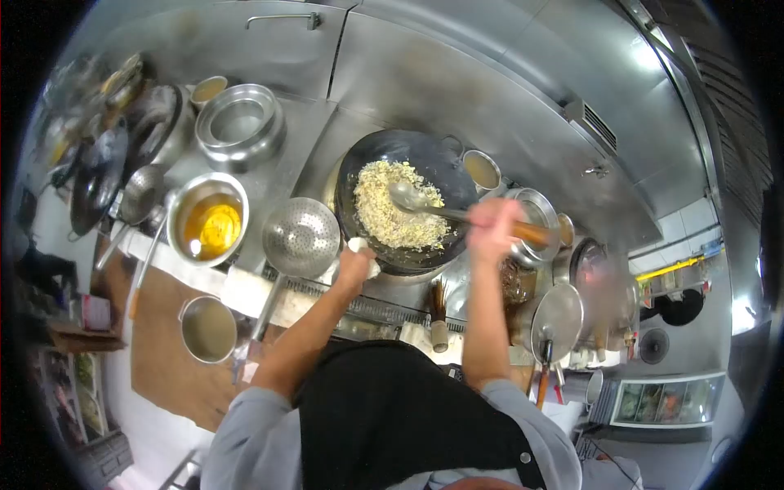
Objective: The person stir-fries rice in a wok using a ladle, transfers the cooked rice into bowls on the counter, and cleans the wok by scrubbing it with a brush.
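A dark wok [396, 147] sits on the stove, with pale and yellow fried-rice-like food [392, 216] inside. My left hand [356, 265] is closed round a white cloth [359, 245] at the wok's near left rim. Over the wok's right side, my right hand [493, 230] grips the handle of a metal ladle [406, 196], whose bowl rests in the food. The wok's left handle is hidden under the cloth and hand.
Left of the wok are a perforated strainer [300, 237], a bowl of yellow oil [181, 233], a lidded pot [237, 151] and a small pot [186, 327]. A bamboo brush [439, 335] stands in front. More pots and a strainer [558, 320] crowd the right.
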